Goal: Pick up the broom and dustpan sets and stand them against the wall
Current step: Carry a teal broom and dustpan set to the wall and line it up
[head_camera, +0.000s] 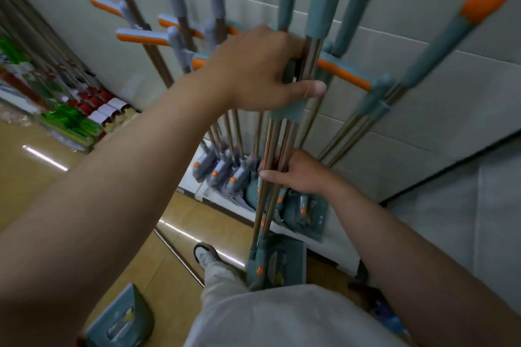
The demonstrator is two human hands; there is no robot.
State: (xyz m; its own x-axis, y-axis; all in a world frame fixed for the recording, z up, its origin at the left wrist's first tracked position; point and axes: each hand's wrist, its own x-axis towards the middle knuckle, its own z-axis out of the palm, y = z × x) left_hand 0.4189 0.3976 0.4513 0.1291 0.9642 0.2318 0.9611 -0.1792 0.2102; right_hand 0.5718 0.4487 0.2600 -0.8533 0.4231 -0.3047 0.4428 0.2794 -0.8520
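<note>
Left grip [262,70]: high on the held set, fingers curled round the metal poles just under the teal sleeves, thumb laid across the front.
Right grip [298,175]: lower on the same poles, fingers wrapped round them from the right side.
Held set [279,141]: teal broom and dustpan, poles bunched together, near upright with the tops tipped towards the wall; it is between me and the sets already leaning there.
Held dustpan [282,262]: at the foot of the poles, just beside my trouser leg; I cannot tell whether it touches the floor.
Grey sets [180,22]: three by my count, leaning on the wall left of the held set, with orange-edged crosspieces.
Teal sets [377,98]: right of the held set, orange-capped handles, leaning on the wall.
Wall [423,36]: pale panels.
Loose dustpan [121,315]: teal, on the floor at lower left, well apart from the wall.
Floor [42,177]: tan, glossy.
Shoe [205,255]: pale, near the held dustpan.
</note>
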